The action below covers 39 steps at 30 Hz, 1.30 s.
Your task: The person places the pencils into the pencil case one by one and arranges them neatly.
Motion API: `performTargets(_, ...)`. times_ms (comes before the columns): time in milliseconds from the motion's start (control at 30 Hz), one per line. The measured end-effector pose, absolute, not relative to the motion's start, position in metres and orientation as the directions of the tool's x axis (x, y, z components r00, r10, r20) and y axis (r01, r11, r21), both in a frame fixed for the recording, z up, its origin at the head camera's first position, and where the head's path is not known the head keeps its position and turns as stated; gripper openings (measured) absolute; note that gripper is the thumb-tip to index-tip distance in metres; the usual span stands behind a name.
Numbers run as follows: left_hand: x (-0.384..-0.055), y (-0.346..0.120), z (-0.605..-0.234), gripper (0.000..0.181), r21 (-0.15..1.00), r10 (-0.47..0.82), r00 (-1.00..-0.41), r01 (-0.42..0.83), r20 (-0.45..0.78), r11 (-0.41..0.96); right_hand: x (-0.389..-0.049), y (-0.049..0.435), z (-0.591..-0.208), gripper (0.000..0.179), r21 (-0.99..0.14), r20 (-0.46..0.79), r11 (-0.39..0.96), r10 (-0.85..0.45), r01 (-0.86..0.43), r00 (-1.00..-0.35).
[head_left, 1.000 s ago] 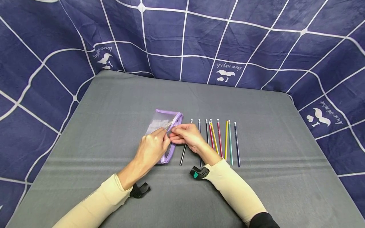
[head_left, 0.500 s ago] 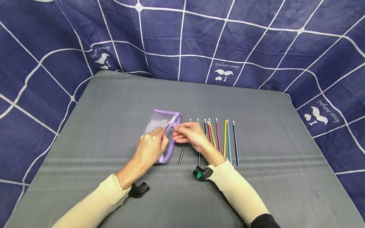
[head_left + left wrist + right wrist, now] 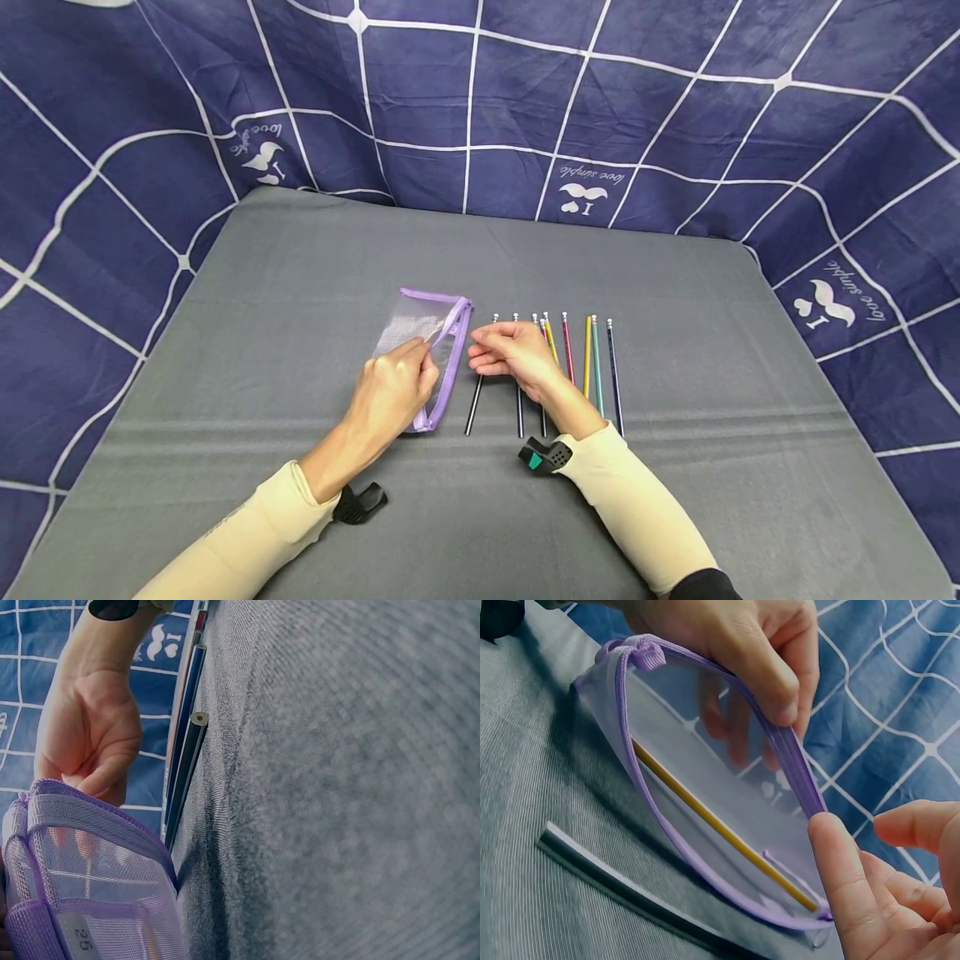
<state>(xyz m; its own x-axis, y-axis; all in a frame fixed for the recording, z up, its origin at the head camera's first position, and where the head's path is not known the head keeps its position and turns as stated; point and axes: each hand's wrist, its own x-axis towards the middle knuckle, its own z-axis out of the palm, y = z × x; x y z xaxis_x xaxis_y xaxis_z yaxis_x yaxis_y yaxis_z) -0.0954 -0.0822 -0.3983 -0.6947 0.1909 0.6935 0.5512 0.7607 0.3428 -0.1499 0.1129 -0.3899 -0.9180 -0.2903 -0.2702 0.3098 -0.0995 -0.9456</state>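
Note:
A see-through mesh pencil pouch with purple edging (image 3: 454, 367) lies on the grey cloth, its zip mouth spread wide toward the right. My left hand (image 3: 390, 383) pinches the upper edge of that mouth between thumb and fingers. Inside the pouch a yellow pencil (image 3: 724, 825) shows in the right wrist view. My right hand (image 3: 517, 354) hovers just right of the mouth, fingers loosely bent and holding nothing. Below its fingertips lies a black pencil (image 3: 473, 408), the one nearest the pouch.
Several more pencils lie in a rough row under and right of my right hand, among them a red pencil (image 3: 567, 350), a green pencil (image 3: 597, 367) and a navy pencil (image 3: 615, 375). A blue checked cloth (image 3: 510, 108) hangs behind the table.
My right hand has drawn away from the pouch's mouth to the right, and the mouth now gapes wider. My left hand keeps its pinch on the edge.

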Motion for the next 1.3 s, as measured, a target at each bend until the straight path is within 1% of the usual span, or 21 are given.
performTargets(167, -0.095, -0.082, -0.398, 0.005, 0.342, 0.194, -0.69, 0.558, 0.698, 0.756, -0.148, 0.126, -0.39, 0.037, -0.95, -0.26, -0.099, -0.27, 0.296, -0.927)
performTargets(433, -0.098, -0.083, -0.399, 0.006, 0.331, 0.201, -0.672, 0.575, 0.713, 0.748, -0.149, 0.144, -0.387, 0.037, -0.95, -0.261, -0.114, -0.227, 0.292, -0.938)
performTargets(633, -0.097, -0.083, -0.397, 0.006, 0.337, 0.199, -0.68, 0.569, 0.706, 0.751, -0.15, 0.155, -0.386, 0.038, -0.953, -0.248, -0.122, -0.202, 0.276, -0.947)
performTargets(833, -0.096, -0.083, -0.398, 0.006, 0.348, 0.197, -0.694, 0.56, 0.693, 0.752, -0.148, 0.168, -0.387, 0.035, -0.955, -0.247, -0.127, -0.168, 0.27, -0.954)
performTargets(1067, -0.096, -0.082, -0.399, 0.006, 0.35, 0.192, -0.692, 0.56, 0.696, 0.751, -0.146, 0.186, -0.39, 0.034, -0.953, -0.252, -0.137, -0.135, 0.271, -0.958)
performTargets(1300, -0.096, -0.082, -0.4, 0.009, 0.353, 0.196, -0.695, 0.562, 0.692, 0.748, -0.144, 0.202, -0.39, 0.025, -0.953, -0.245, -0.155, -0.116, 0.261, -0.963)
